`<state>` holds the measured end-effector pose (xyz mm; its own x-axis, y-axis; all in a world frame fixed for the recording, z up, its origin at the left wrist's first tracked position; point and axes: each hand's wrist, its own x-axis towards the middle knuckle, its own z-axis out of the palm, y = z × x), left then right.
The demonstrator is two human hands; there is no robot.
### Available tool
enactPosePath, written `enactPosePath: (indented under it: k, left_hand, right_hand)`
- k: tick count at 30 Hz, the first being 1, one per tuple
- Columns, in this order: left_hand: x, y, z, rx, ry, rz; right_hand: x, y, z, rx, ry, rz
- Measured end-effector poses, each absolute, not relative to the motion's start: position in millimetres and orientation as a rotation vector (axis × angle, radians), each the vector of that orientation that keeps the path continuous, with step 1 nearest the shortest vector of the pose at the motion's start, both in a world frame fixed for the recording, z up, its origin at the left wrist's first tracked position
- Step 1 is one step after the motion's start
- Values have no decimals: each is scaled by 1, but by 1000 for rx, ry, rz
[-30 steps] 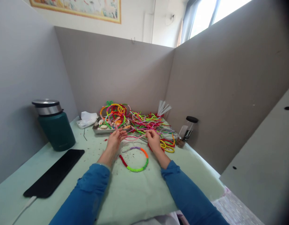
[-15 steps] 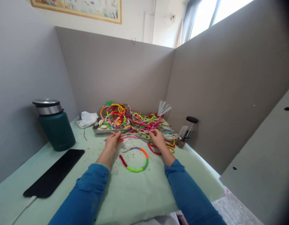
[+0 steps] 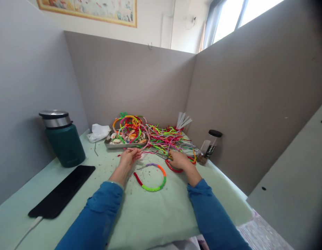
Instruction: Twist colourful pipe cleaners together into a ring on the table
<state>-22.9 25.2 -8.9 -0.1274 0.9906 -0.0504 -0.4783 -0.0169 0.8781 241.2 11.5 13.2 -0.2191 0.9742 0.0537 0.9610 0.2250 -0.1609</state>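
My left hand (image 3: 130, 158) is closed in a pinch on a pink pipe cleaner (image 3: 149, 139), which curves up toward the tray behind. My right hand (image 3: 179, 160) reaches down over red hoop shapes (image 3: 174, 169) beside a thin metal tool (image 3: 160, 155), perhaps scissors. Its fingertips are mostly hidden, so its grip is unclear. Between my forearms lies an open ring of wrapped pipe cleaner (image 3: 153, 189) in red, green, orange and purple, with a bare grey end at upper left. A heap of loose, colourful pipe cleaners (image 3: 166, 137) lies just beyond my hands.
Behind my left hand stands a metal tray (image 3: 116, 146) with shells and colourful hoops. At left are a green flask (image 3: 64, 146) and a black phone (image 3: 62, 191) on a cable. A clear black-capped jar (image 3: 210, 147) stands at right. Grey partitions (image 3: 129, 76) enclose the table.
My right hand has let go of the pink pipe cleaner and moved slightly right and down to the red hoops. The freed pink length now bends upward from my left hand.
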Motion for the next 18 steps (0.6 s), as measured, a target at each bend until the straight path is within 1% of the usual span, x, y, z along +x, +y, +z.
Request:
enactPosePath:
  k: [6, 11, 18]
  left_hand:
    - [-24, 27, -13, 772, 987, 1491]
    - [-24, 25, -12, 768, 979, 1463]
    - [-23, 21, -6, 737, 980, 1461]
  right_hand:
    - [253, 23, 2, -1617, -2274, 201]
    - [263, 33, -9, -1393, -2216, 417]
    - [253, 26, -4, -1202, -2233, 506]
